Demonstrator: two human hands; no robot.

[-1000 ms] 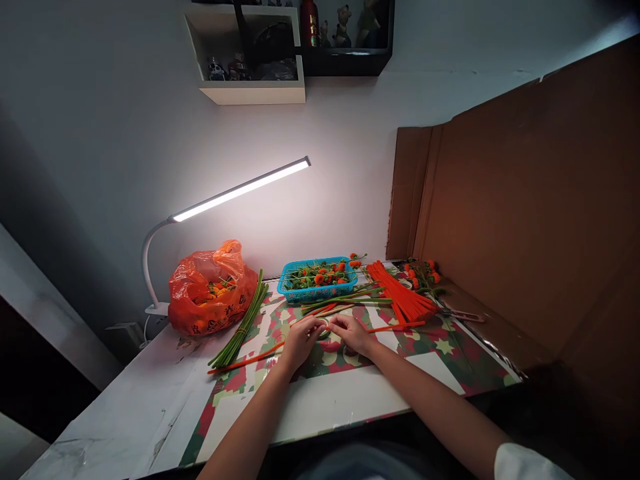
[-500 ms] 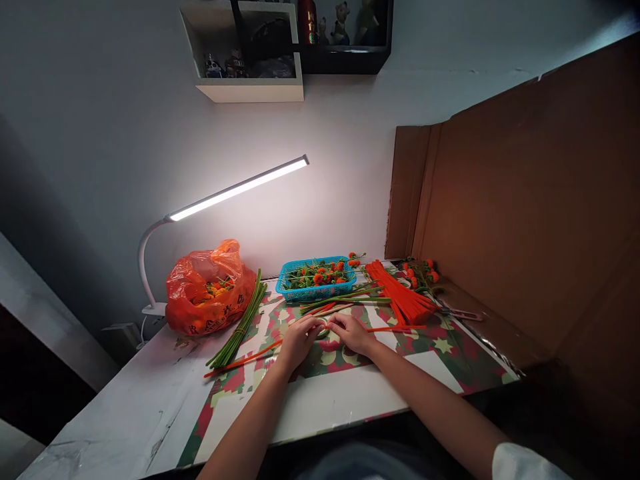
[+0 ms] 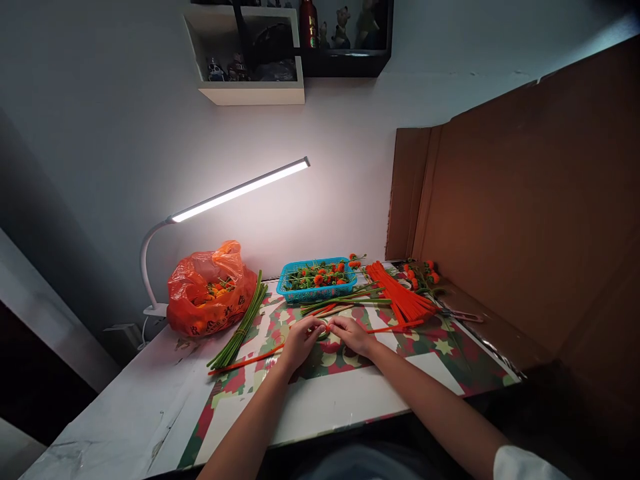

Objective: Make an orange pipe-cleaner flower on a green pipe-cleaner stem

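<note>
My left hand [image 3: 303, 339] and my right hand [image 3: 353, 335] meet fingertip to fingertip above the patterned sheet, both pinching the middle of an orange pipe cleaner [image 3: 250, 361]. One end of it slants out to the left under my left wrist; the other reaches right, past my right hand. The exact twist between the fingers is too small to make out. Just behind my hands lie loose green and orange stems [image 3: 345, 303]. A fanned bundle of orange pipe cleaners [image 3: 400, 297] is at the right, and a tied bundle of green ones [image 3: 237, 337] at the left.
A blue basket [image 3: 286, 288] of orange flowers and green stems stands at the back. Left of it are an orange plastic bag [image 3: 185, 293] and a lit desk lamp [image 3: 240, 191]. Scissors [image 3: 465, 315] and more flowers [image 3: 423, 272] lie right, near a cardboard wall [image 3: 525, 200].
The outer ends of the pipe cleaner have shifted slightly inward and upward. Both hands keep their pinch in nearly the same place; the whole view has tipped a little.
</note>
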